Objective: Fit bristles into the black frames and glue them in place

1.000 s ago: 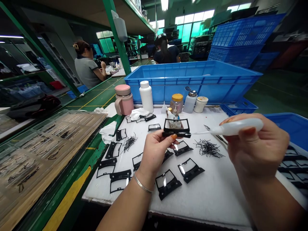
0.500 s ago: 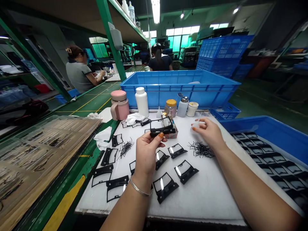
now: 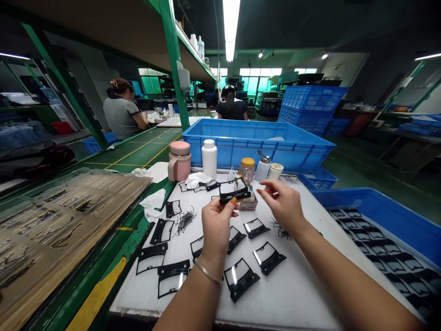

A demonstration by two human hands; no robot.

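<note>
My left hand point(image 3: 216, 221) is closed on a black frame with a clear lens point(image 3: 234, 189), held up by its lower edge above the white mat point(image 3: 303, 285). My right hand point(image 3: 280, 202) hovers just right of the frame, fingers loosely apart and pointing at it, with nothing visible in them. Under that hand lies a pile of thin black pins point(image 3: 279, 231), partly hidden. Several more lens frames point(image 3: 241, 278) lie flat on the mat in front of my hands. A second pin pile point(image 3: 186, 219) is on the left.
Behind the frame stand a small box point(image 3: 248, 203), a pink mug point(image 3: 179, 161), a white bottle point(image 3: 209, 158), an amber jar point(image 3: 247, 168) and a pump dispenser point(image 3: 263, 166). A big blue crate point(image 3: 258, 142) is beyond. A blue tray of frames point(image 3: 386, 216) is right, clear plastic trays point(image 3: 62, 207) left. Two people work at the back.
My right hand has put the white dropper tool down at the back and come back empty toward the frame. My left hand kept the frame raised. The view tilted up.
</note>
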